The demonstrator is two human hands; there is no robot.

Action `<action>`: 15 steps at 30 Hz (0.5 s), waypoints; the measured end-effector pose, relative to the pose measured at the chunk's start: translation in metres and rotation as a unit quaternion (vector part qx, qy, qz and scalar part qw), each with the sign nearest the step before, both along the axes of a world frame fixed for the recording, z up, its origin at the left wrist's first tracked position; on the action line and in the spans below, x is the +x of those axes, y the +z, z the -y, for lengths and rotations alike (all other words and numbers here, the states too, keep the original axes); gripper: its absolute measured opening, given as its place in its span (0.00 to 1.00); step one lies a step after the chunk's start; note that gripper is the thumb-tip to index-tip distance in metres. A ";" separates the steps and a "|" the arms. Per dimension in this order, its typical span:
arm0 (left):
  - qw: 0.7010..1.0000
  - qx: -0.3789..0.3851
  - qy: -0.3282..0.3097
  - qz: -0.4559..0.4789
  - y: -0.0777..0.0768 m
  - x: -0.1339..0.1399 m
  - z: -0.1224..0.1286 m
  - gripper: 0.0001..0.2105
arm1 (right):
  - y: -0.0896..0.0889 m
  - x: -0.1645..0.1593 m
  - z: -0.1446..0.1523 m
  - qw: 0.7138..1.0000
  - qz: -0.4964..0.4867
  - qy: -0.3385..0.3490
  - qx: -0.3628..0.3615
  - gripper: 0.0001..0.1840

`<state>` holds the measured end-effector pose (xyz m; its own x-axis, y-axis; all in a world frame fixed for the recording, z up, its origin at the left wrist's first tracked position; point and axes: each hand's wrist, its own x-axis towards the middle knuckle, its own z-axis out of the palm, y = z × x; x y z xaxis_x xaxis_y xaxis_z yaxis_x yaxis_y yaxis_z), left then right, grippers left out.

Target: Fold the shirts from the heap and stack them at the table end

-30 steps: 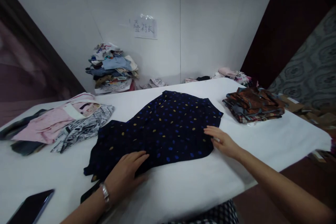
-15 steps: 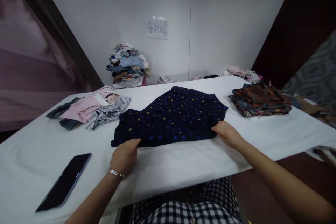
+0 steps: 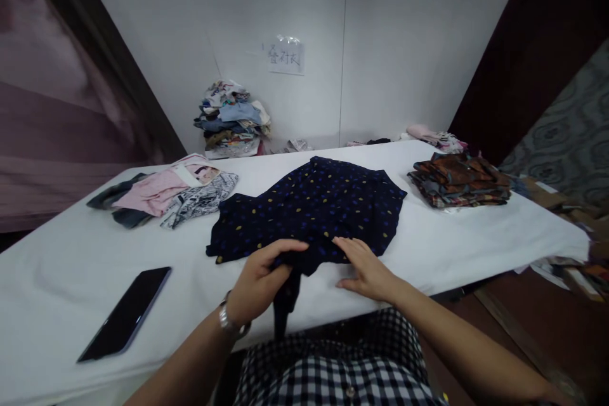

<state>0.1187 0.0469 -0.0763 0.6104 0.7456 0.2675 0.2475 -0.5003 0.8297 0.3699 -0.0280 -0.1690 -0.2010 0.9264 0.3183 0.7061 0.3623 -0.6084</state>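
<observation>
A dark navy shirt (image 3: 318, 203) with blue and yellow spots lies spread across the middle of the white-covered table. My left hand (image 3: 261, 276) is closed on its near edge, thumb and fingers pinching bunched cloth. From that grip a dark strip of fabric dangles down over the table's front edge. To the right, my right hand (image 3: 364, 269) is open, its fingertips touching the shirt's near edge and its thumb held apart below.
A phone (image 3: 126, 314) lies at the front left. Pink and patterned clothes (image 3: 166, 193) are heaped behind it. Folded brown garments (image 3: 459, 181) are stacked at the right. A tall clothes pile (image 3: 231, 117) stands by the wall, under a paper sign (image 3: 286, 56).
Both hands have moved inward along the shirt's near edge. The left hand has gathered cloth there, and a strip now hangs down. My right hand has let go of the shirt's right side.
</observation>
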 end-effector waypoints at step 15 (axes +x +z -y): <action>0.877 0.235 0.180 -0.379 -0.097 -0.040 -0.095 0.19 | 0.060 0.093 -0.020 0.802 -0.559 -0.206 0.041 0.12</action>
